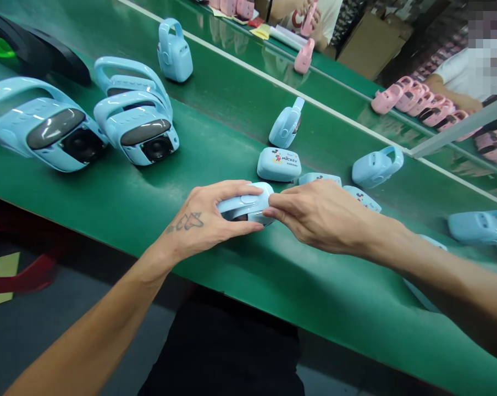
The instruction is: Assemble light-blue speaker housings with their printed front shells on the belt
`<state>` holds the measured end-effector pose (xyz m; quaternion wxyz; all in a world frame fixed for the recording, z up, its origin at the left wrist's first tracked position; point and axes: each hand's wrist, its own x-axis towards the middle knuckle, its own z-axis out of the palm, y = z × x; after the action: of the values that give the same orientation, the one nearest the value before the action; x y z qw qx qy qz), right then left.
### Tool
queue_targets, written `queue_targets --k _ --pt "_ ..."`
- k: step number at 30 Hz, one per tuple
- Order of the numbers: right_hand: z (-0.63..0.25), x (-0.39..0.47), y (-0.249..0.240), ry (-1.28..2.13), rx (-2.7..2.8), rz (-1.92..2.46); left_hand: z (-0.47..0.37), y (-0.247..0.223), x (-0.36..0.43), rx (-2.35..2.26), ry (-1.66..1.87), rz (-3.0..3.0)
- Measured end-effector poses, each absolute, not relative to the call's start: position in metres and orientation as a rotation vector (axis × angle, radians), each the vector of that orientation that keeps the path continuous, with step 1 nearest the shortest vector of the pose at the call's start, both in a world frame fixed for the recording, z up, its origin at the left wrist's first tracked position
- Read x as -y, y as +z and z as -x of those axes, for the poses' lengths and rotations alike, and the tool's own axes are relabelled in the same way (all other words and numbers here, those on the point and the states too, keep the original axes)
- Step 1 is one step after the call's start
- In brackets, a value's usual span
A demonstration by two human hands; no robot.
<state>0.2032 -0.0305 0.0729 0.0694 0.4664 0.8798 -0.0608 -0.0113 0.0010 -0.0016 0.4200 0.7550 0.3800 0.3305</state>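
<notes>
My left hand is wrapped round a light blue speaker housing with a carry handle, tilted on its side just above the green table. Thumb and fingers grip it from opposite sides. At the housing's right end, my right hand has its fingertips pinched together, touching or very close to the edge. Whatever the pinch holds, if anything, is hidden. Just behind lies a light blue cover printed with a cartoon mouse and "MICKEY". Two similar covers, one nearer and one further right, are partly hidden by my right hand.
Blue speakers with dark fronts stand at left beside a black object. Several blue housings sit along the green table. Across it, other people handle pink housings. A metal post rises at right.
</notes>
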Motion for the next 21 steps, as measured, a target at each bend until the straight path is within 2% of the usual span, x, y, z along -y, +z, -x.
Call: queue_targets --k 21 --pt "-0.196 0.016 0.082 -0.186 -2.578 -1.332 0.008 -0.004 -0.001 -0.938 0.892 -1.858"
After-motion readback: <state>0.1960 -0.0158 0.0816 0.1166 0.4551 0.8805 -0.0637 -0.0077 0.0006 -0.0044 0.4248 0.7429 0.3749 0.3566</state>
